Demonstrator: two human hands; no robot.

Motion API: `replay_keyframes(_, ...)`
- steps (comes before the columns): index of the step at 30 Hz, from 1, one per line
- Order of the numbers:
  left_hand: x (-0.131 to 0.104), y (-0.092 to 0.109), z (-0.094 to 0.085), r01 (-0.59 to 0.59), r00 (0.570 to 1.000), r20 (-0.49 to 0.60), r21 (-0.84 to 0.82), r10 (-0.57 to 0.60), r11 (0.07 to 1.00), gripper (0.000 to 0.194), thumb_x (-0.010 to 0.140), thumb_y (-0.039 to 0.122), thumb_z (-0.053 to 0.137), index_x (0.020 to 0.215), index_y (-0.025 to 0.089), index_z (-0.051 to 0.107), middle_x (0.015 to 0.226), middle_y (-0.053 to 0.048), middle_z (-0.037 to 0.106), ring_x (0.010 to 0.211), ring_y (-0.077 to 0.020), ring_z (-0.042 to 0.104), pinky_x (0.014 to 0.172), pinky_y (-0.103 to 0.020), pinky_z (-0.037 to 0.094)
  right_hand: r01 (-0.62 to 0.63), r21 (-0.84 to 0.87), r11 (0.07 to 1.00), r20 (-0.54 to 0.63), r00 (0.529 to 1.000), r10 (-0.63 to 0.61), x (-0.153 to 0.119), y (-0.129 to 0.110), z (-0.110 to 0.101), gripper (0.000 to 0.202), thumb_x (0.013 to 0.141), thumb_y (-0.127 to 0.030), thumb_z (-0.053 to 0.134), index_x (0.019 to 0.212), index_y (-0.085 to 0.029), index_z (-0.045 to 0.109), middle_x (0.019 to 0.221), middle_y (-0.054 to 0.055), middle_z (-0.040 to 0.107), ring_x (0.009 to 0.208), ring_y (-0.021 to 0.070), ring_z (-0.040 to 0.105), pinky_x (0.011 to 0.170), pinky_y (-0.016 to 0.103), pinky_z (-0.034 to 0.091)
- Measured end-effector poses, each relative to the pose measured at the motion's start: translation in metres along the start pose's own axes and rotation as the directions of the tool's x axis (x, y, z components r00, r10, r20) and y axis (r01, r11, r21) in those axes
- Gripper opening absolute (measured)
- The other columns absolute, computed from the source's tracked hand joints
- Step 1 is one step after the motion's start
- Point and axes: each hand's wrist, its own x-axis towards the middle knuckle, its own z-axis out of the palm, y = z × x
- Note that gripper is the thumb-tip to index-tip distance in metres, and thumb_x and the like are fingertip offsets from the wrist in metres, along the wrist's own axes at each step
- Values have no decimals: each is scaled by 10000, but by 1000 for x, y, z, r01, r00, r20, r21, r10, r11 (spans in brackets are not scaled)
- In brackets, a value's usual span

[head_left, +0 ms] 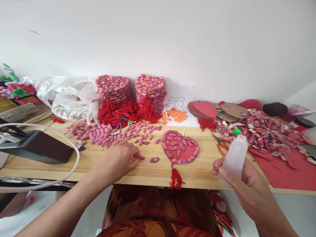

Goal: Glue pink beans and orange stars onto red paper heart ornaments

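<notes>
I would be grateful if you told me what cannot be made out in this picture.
All in the head view:
- Left hand: its curled fingers hide whether they grip the peanut at their tips.
- Bottle: the right hand hides part of its lower end; its cloudy wall hides the fill level.
- Plastic bag: creases and glare blur its contents.
- Phone: cut off by the right edge.

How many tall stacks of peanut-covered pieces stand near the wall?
2. The left stack is beside the clear plastic bag; the right stack is beside the white sheet. Any behind them would be hidden.
</notes>
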Motion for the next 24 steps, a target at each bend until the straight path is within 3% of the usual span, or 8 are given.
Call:
replay_keyframes(4, -4, -3, 1, 64, 995, -69, -176, -77, 982, 117, 817, 251, 634, 818, 224, 748, 807, -29, 747, 767, -206, 670, 713, -323, 495, -22, 4, 1000, -21, 1000, 23, -12, -18, 8, 300, 784, -466, 744, 978, -265, 633, 907, 24, 645, 821, 203, 609, 617, 266, 489)
replay_keyframes(9, -15, 1, -5, 146, 969, -117, -433, -216, 890, 147, 798, 361, 684, 829, 233, 748, 879, -10, 763, 768, -177, 687, 686, -289, 521, -37, 30, 999, -20, 999, 37, -18, -25, 14, 333, 774, -460, 760, 1013, -258, 648, 920, 23, 663, 801, 184, 618, 695, 268, 511)
replay_keyframes(18, -27, -1, -13, 166, 950, -111, -609, -290, 776, 198, 784, 405, 700, 817, 218, 756, 830, -10, 779, 724, -167, 668, 674, -286, 505, 20, 46, 999, -98, 995, -15, -15, -26, 21, 326, 759, -445, 787, 1013, -275, 675, 956, 7, 688, 871, 162, 635, 765, 218, 516)
replay_keyframes(21, -29, 0, -15, 199, 943, -67, -668, -325, 717, 238, 785, 437, 702, 820, 207, 750, 847, -23, 779, 750, -174, 673, 677, -283, 495, 39, 25, 999, -74, 997, -37, -13, -20, 20, 331, 752, -437, 796, 1016, -274, 682, 984, 12, 696, 907, 169, 648, 777, 214, 530)
replay_keyframes(24, -29, 1, -13, 215, 935, -77, -655, -346, 725, 223, 772, 427, 711, 794, 208, 747, 849, -26, 779, 742, -178, 662, 670, -288, 472, 45, 27, 999, -58, 997, -43, -12, -15, 19, 356, 737, -427, 810, 1030, -269, 686, 998, 24, 702, 915, 185, 662, 782, 235, 551)
